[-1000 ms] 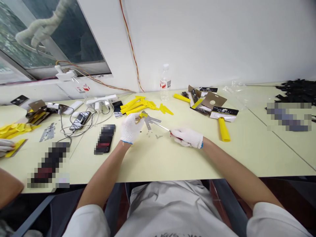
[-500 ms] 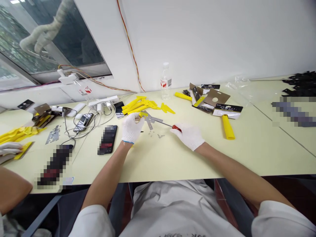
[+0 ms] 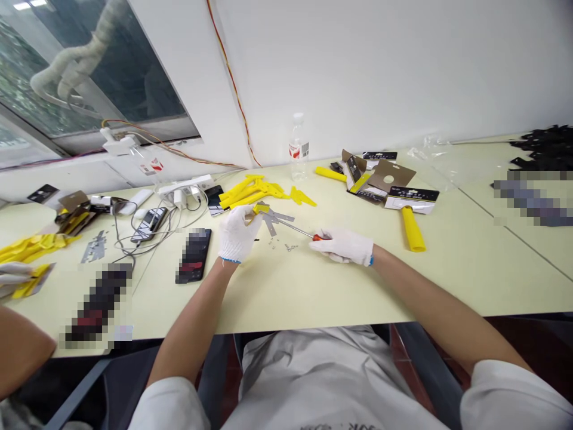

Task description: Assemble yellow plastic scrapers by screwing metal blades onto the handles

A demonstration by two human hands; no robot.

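Left gloved hand pinching a grey metal bracket at center frame, right hand curled round a red-handled screwdriver, tip on it.

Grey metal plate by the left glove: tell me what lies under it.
Pale yellow table top shows around the grey metal plate; directly beneath it is covered. Small metal bits lie beside it.

Left gloved hand holds yellow-ended metal bracket; right gloved hand grips red-handled screwdriver, shaft toward bracket; small metal bits lie below it.
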